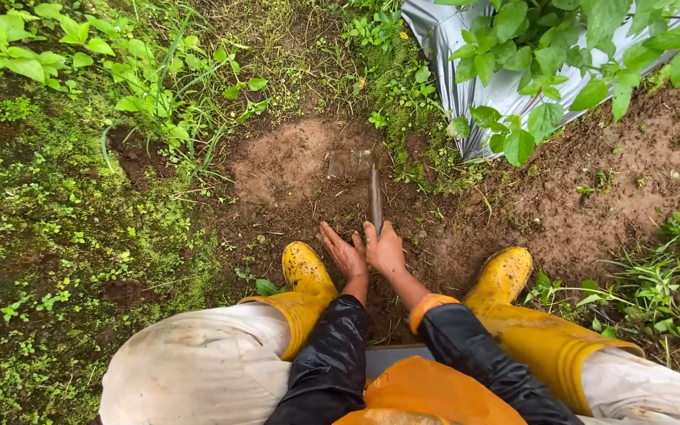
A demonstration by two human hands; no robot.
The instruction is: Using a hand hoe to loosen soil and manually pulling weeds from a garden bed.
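On the far left there is mossy ground with small weeds, and above it a group of leafy green plants with long grass blades. These stand well apart from the hands.

More to the middle, a patch of bare brown soil lies in front of the person. The flat blade of a hoe rests on this soil, and its thin handle runs from the blade back to the hands.

The person stands with a left yellow rubber boot and a right yellow rubber boot in the mud, one on each side of the hands. Both boots are dirty with soil.

The left hand is just beside the handle; its fingers are spread open and flat, and they do not hold anything. The right hand is at the lower end of the handle and its fingers are closed around it. The two hands touch each other. Both arms wear black wet sleeves, and the right one has an orange cuff.

To the upper right, a sheet of silver plastic mulch covers a raised bed, and broad green leaves hang over it. Right of the boot there is wet brown earth, and grass grows at the right edge.
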